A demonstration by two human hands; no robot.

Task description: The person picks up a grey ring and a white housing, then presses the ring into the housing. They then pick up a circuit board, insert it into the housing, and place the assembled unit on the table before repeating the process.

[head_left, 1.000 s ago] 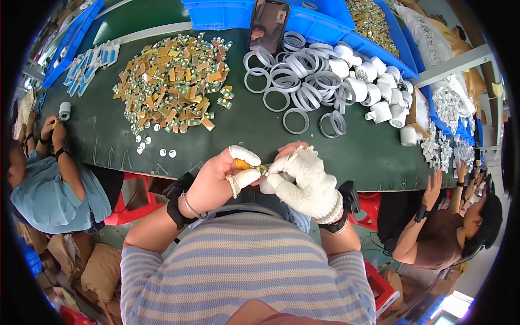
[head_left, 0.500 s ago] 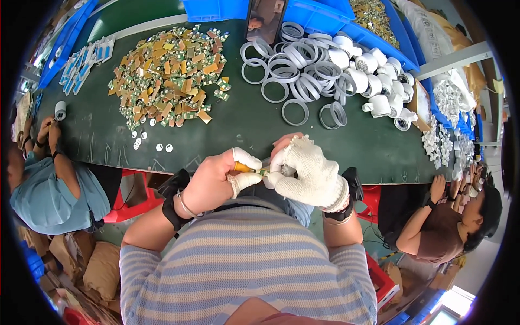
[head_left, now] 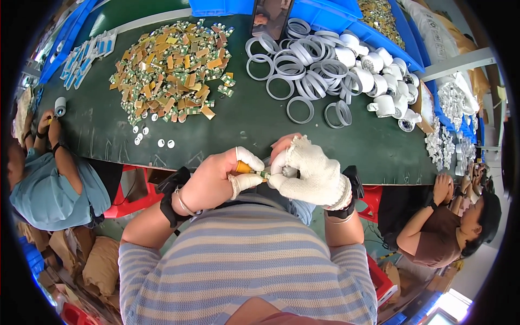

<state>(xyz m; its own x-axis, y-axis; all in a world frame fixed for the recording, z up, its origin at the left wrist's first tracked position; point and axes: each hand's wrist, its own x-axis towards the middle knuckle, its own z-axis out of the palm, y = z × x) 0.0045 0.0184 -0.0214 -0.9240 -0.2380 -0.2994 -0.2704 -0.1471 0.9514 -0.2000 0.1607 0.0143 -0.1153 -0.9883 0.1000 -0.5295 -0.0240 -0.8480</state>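
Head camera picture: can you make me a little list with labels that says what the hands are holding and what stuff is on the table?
left hand: bare with white fingertip covers, pinching a small orange and green circuit board piece
right hand: in a white knit glove, closed on a small white part, mostly hidden
table: dark green top
left pile: yellow and green circuit board pieces
middle pile: white plastic rings
right pile: white lamp housings
back edge: blue bins
nearby: other people seated at both sides
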